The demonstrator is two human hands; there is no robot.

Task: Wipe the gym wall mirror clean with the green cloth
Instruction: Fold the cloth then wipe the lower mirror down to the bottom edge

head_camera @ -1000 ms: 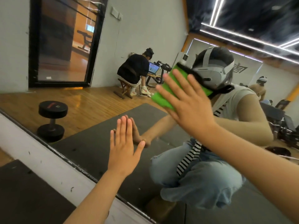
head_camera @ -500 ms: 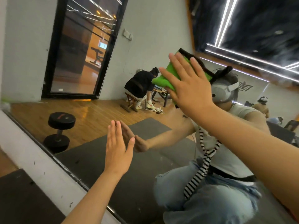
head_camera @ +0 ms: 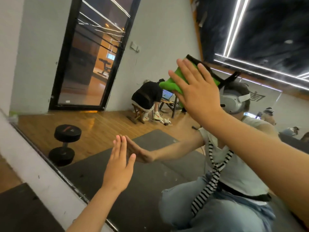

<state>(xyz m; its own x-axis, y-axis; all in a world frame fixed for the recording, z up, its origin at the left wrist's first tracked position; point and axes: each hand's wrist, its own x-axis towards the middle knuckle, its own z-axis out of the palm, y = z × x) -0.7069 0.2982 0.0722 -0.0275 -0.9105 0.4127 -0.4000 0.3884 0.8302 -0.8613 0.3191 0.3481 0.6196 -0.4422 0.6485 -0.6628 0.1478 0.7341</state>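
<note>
The wall mirror (head_camera: 103, 131) fills most of the view and reflects me crouching in front of it. My right hand (head_camera: 199, 92) lies flat with straight, spread fingers on the green cloth (head_camera: 180, 77), pressing it against the glass high up at centre right. The cloth has a black edge and shows past my fingertips. My left hand (head_camera: 119, 166) rests flat on the mirror lower down, fingers straight and together, touching its own reflection.
A white strip of wall (head_camera: 33, 164) runs under the mirror's lower edge, with a dark mat (head_camera: 20, 213) on the floor at the lower left. Reflected in the glass are a black dumbbell (head_camera: 65, 144), a seated person at a laptop (head_camera: 147, 97) and a black-framed door (head_camera: 90, 56).
My right hand has slid the green cloth upward on the glass. The left hand has stayed flat in about the same spot. The view has tilted upward.
</note>
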